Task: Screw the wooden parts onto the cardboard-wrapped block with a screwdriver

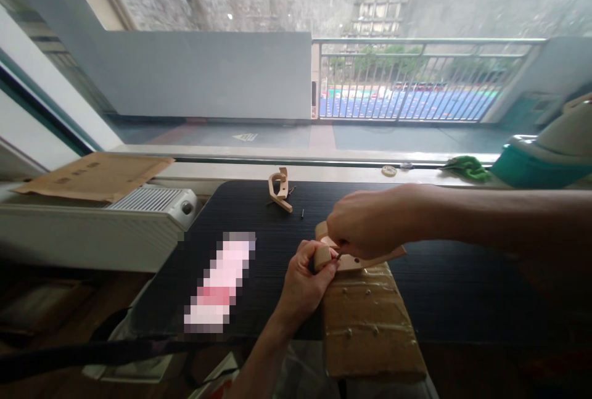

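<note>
A light wooden piece (372, 260) with a rounded end and a dark round hole lies at the far end of a brown, tape-wrapped block (370, 325). My left hand (305, 282) is closed around its rounded left end, thumb pressed along the side. Over the same piece, my right hand (363, 220) is curled into a fist from the right. Something thin and dark shows below its fingers against the wood; most of it is hidden, and I cannot make out its kind.
Behind my hands on the black tabletop (462, 282) lie a curved wooden piece (272, 189) and a short metal pin (303, 214). A blurred-out pink-white item (222, 285) is at left. The sill holds a tape roll (389, 171), a green cloth (469, 168) and a teal container (531, 164).
</note>
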A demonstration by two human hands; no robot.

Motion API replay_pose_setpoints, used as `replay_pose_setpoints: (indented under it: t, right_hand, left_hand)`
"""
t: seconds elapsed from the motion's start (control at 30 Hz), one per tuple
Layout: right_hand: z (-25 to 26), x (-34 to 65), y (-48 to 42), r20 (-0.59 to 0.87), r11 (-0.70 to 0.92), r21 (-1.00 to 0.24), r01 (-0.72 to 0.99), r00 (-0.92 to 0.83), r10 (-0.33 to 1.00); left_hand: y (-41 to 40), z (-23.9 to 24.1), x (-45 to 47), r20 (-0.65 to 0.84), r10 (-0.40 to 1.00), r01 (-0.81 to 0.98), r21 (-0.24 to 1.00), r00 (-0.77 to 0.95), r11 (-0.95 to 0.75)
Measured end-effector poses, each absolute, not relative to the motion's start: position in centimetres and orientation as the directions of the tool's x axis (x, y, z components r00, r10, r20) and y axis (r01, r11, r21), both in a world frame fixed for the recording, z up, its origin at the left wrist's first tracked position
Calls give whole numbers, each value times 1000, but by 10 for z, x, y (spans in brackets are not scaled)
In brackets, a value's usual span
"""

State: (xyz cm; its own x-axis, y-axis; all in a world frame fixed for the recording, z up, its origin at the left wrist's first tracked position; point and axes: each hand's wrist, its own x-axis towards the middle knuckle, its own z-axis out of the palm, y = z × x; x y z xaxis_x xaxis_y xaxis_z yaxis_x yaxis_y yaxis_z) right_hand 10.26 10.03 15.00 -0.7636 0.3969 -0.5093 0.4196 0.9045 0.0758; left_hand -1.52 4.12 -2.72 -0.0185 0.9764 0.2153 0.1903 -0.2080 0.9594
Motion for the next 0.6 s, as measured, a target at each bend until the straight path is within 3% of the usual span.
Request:
replay_pose_setpoints:
  t: [0.17,0.27,0.37,0.6]
  right_hand:
    - [146,103,105,-524,858,52,511,-717,459]
    - [154,99,101,-501,852,107,513,-712,492]
    - [163,94,93,-538,882,151,446,-712,452]
    - [164,94,94,-575,920,111,376,-731,368]
  left_hand:
    - [41,-27,-15,224,974,190,958,-27,-215]
    - [42,-28,-16,221,975,188,959,-20,-213]
    - [42,-29,-16,214,977,184,961,-15,-207]
    - [42,-32,-15,209,978,165,965,-24,-202]
